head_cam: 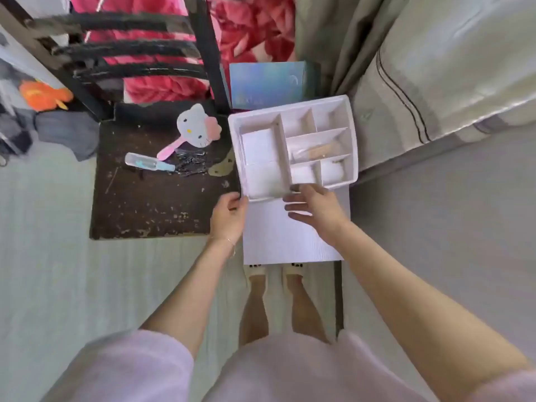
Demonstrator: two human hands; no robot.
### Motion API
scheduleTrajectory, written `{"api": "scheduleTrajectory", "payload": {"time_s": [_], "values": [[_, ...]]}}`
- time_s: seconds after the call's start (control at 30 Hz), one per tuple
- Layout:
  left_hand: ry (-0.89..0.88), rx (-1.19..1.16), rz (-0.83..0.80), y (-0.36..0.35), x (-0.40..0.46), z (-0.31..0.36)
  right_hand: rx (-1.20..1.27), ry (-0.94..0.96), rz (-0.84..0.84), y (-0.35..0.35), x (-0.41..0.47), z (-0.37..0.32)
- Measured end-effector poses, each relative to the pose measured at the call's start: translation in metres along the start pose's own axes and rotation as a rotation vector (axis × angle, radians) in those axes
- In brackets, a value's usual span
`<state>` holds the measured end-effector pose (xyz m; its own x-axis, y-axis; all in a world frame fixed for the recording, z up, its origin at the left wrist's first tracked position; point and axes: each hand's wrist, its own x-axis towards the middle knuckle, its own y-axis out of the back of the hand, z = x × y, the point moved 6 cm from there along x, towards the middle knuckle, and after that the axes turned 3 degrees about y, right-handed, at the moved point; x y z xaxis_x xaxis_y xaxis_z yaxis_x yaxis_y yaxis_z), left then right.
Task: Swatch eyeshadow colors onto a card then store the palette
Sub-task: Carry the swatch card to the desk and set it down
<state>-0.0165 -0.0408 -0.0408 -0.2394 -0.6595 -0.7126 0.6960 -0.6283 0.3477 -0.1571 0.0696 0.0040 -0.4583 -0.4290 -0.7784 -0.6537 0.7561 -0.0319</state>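
Note:
A white organiser tray (353, 146) with several compartments stands on a white stand (290, 242) in front of me. One middle compartment holds a small tan item in a clear wrapper (317, 152). My left hand (229, 216) grips the tray's near left corner. My right hand (316, 210) hovers at the near edge with fingers spread and relaxed, holding nothing. A blue holographic box (266, 85) stands behind the tray. No eyeshadow palette or card is plainly visible.
A dark worn chair (150, 204) at the left carries a cat-shaped hand mirror (194, 129), a clear tube (148, 163) and a pile of hairpins (191, 163). A bed with grey bedding (435, 82) fills the right. My feet in slippers (275, 271) stand below the stand.

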Motion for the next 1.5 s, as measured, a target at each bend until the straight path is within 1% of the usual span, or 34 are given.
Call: {"api": "scheduleTrajectory", "payload": {"time_s": [0.07, 0.13, 0.2, 0.23, 0.33, 0.47, 0.53, 0.6, 0.67, 0.77, 0.9, 1.0, 1.1, 1.17, 1.23, 1.27, 1.33, 1.37, 1.4, 1.5], "values": [[-0.037, 0.048, 0.103, -0.001, 0.012, 0.011, -0.027, 0.058, -0.03, -0.024, 0.02, -0.022], [-0.052, 0.052, 0.17, -0.002, 0.017, 0.018, -0.101, 0.098, -0.002, -0.045, 0.041, -0.047], [-0.058, 0.06, 0.162, -0.004, 0.019, 0.015, -0.162, 0.13, 0.057, -0.055, 0.059, -0.063], [-0.055, 0.062, 0.152, -0.003, 0.02, 0.013, -0.172, 0.117, 0.08, -0.057, 0.067, -0.067], [-0.056, 0.05, 0.139, -0.003, 0.022, 0.01, -0.169, 0.03, 0.099, -0.064, 0.084, -0.065], [-0.035, 0.018, 0.114, -0.001, 0.02, 0.008, -0.169, 0.054, 0.094, -0.066, 0.085, -0.056], [0.023, -0.035, 0.072, 0.002, 0.016, 0.005, -0.171, 0.079, 0.088, -0.061, 0.073, -0.051], [0.076, -0.072, 0.032, 0.01, 0.006, 0.002, -0.233, 0.125, 0.042, -0.052, 0.052, -0.047], [0.08, -0.065, 0.026, 0.024, -0.012, -0.001, -0.315, 0.172, -0.014, -0.039, 0.022, -0.04], [-0.008, -0.054, 0.016, 0.053, -0.049, 0.001, -0.496, 0.214, -0.095, -0.019, -0.035, -0.027], [-0.149, -0.037, -0.092, 0.073, -0.105, 0.016, -0.744, 0.225, -0.259, -0.007, -0.109, -0.012], [-0.224, -0.049, -0.154, 0.077, -0.137, 0.031, -0.949, 0.326, -0.336, -0.008, -0.148, -0.012], [-0.276, -0.113, -0.201, 0.078, -0.162, 0.044, -1.008, 0.451, -0.359, -0.021, -0.169, -0.028], [-0.314, -0.148, -0.15, 0.084, -0.175, 0.049, -1.054, 0.549, -0.408, -0.039, -0.177, -0.042], [-0.338, -0.208, -0.043, 0.097, -0.185, 0.051, -1.116, 0.637, -0.398, -0.054, -0.181, -0.054], [-0.338, -0.27, 0.019, 0.106, -0.19, 0.05, -1.108, 0.679, -0.361, -0.059, -0.183, -0.061], [-0.324, -0.426, 0.124, 0.124, -0.202, 0.045, -0.963, 0.719, -0.304, -0.063, -0.189, -0.072], [-0.315, -0.502, 0.166, 0.131, -0.209, 0.041, -0.891, 0.697, -0.316, -0.066, -0.192, -0.073], [-0.308, -0.566, 0.202, 0.135, -0.216, 0.038, -0.836, 0.636, -0.368, -0.07, -0.195, -0.071], [-0.306, -0.679, 0.299, 0.138, -0.239, 0.028, -0.648, 0.407, -0.627, -0.085, -0.209, -0.05]]}}
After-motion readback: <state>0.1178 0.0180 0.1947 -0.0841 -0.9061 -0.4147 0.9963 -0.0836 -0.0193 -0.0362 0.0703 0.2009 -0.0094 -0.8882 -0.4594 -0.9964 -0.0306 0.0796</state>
